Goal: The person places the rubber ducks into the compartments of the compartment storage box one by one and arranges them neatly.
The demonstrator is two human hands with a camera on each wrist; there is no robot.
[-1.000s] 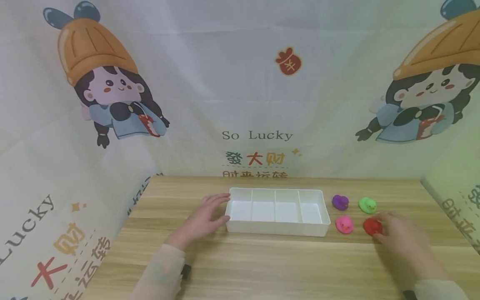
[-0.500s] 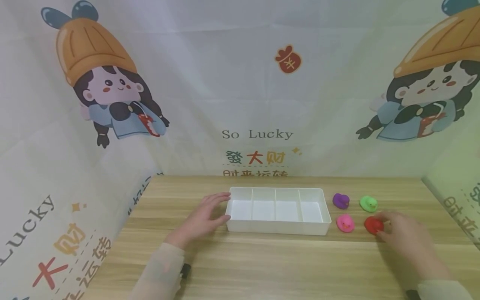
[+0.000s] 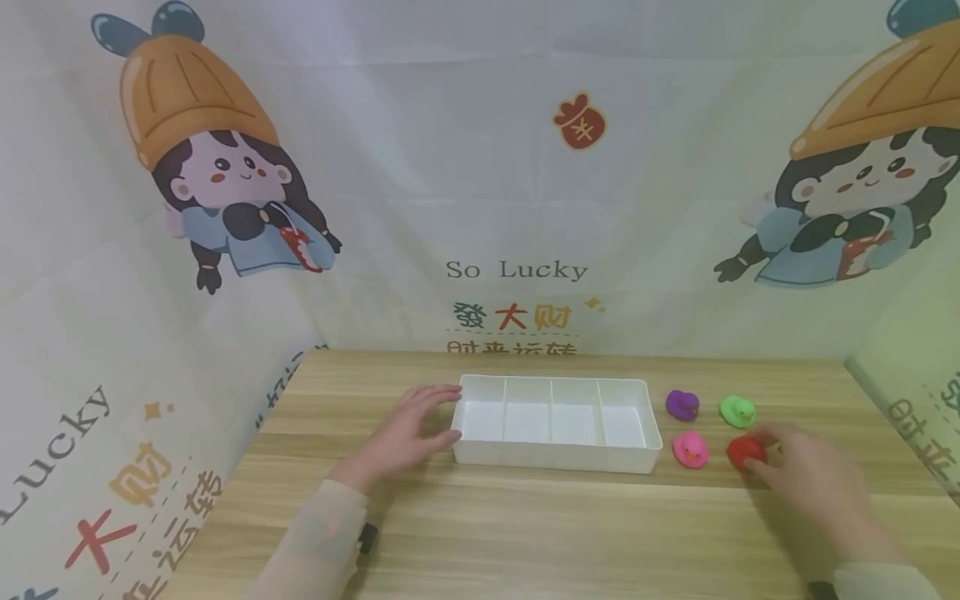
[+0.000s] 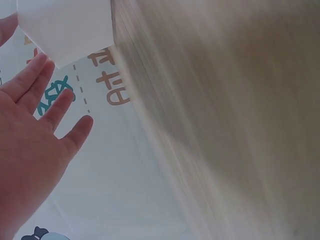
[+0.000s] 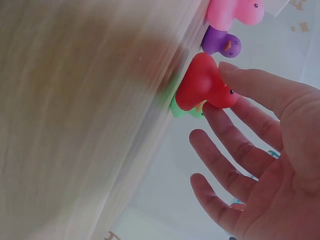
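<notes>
My right hand (image 3: pixel 813 475) pinches a red rubber duck (image 3: pixel 746 452) by its head end, the thumb on one side and fingertips on the other. The right wrist view shows the red duck (image 5: pixel 200 85) between thumb and forefinger, with the other fingers spread loosely. My left hand (image 3: pixel 401 433) rests its fingertips and thumb against the left end of a long white tray (image 3: pixel 555 456) with compartments. In the left wrist view its fingers (image 4: pixel 75 135) are nearly straight, with fingertips at the white tray's end (image 4: pixel 70 30).
Between the tray and the red duck sit a pink duck (image 3: pixel 690 450) and, behind it, a purple duck (image 3: pixel 682 405). A green duck (image 3: pixel 738 411) stands behind the red one. The wooden table (image 3: pixel 525 533) meets a printed cloth backdrop (image 3: pixel 390 208).
The right hand stays at the red duck, with only a slight shift of the fingers and duck. The left hand and tray hold their places.
</notes>
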